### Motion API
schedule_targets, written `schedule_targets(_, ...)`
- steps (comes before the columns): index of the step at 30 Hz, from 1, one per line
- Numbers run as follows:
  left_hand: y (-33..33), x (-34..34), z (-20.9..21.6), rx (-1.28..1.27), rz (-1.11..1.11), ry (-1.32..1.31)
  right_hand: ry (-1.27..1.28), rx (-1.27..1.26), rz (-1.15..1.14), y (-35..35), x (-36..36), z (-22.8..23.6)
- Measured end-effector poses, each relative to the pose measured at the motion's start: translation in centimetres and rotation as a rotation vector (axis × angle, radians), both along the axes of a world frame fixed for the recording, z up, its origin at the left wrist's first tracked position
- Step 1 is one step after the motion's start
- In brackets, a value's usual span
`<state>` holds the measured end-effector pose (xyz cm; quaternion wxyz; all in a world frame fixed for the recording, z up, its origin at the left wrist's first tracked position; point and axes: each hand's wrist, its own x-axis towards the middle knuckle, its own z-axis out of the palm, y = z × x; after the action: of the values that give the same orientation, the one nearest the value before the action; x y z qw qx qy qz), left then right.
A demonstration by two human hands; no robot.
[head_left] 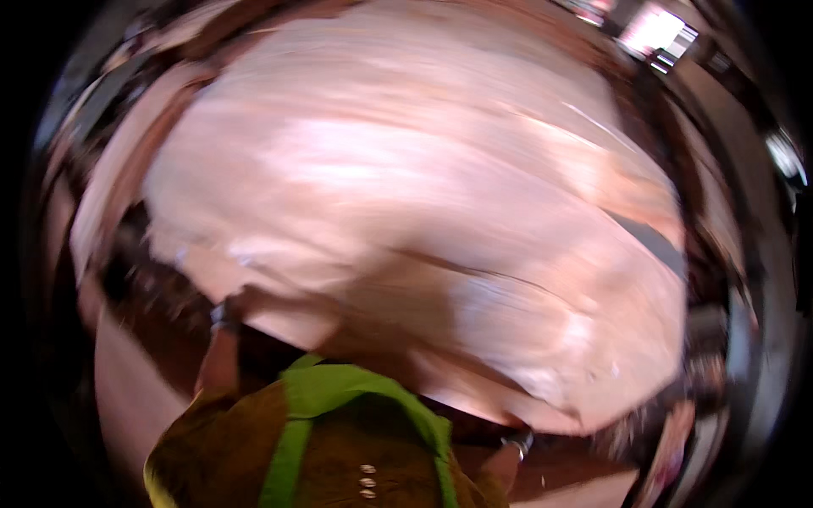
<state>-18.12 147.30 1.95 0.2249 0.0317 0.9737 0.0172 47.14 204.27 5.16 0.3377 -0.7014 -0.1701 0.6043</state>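
Observation:
A large pale, pinkish sheet point(381, 195), too blurred to tell whether it is hide or cloth, spreads across most of the view. Its near edge comes close to my body, with creases running toward both hands. On the left, my left hand point(238, 299) grips that edge, a band point(222, 317) round its wrist. Lower and to the right, my right hand point(517, 426) is at the same edge, where a fold draws to a point; most of its fingers are hidden or smeared. A bright wristband point(522, 441) shows there too.
I wear a brown garment point(356, 453) with a bright green strap point(292, 449). Beyond the sheet's right side is a dark grey patch point(648, 240). A lit white panel point(656, 35) shows at the far right. Dark clutter point(152, 279) lies left of the sheet.

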Motion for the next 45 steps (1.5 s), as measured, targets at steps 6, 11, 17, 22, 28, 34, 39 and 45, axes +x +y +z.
schedule_targets(6, 3.8, -5.5, 2.7, 0.690, 0.210, 0.651, -0.464, 0.420, -0.050, 2.8, -7.9, -1.0)
schedule_targets(11, 5.0, -1.4, 2.4, 0.188, -0.242, 0.536, -0.470, 0.221, 0.290, -0.9, -5.6, -7.9)
schedule_targets(17, 13.2, -5.6, 6.1, -0.003, -0.373, 0.470, -0.012, 0.109, 0.246, 0.9, -18.0, -2.2)
schedule_targets(22, 11.1, -5.0, 4.0, 0.070, -0.324, 0.493, -0.035, 0.077, 0.207, 1.0, -21.0, -2.5)
schedule_targets(28, 12.9, -4.7, 5.5, 0.087, -0.344, 0.476, -0.152, 0.117, 0.127, 1.2, -16.2, -6.6)
schedule_targets(34, 5.7, -3.1, 3.3, 0.258, -0.176, 0.572, -0.378, 0.660, 0.773, -1.0, -18.6, -8.4)
schedule_targets(39, 8.6, 1.9, 6.6, 0.326, -0.236, 0.489, -0.326, 0.568, 0.921, -6.6, -18.9, -4.3)
schedule_targets(45, 4.7, 8.5, 7.8, 0.284, -0.247, 0.484, -0.076, 0.343, 0.833, -11.4, -26.6, 3.1)
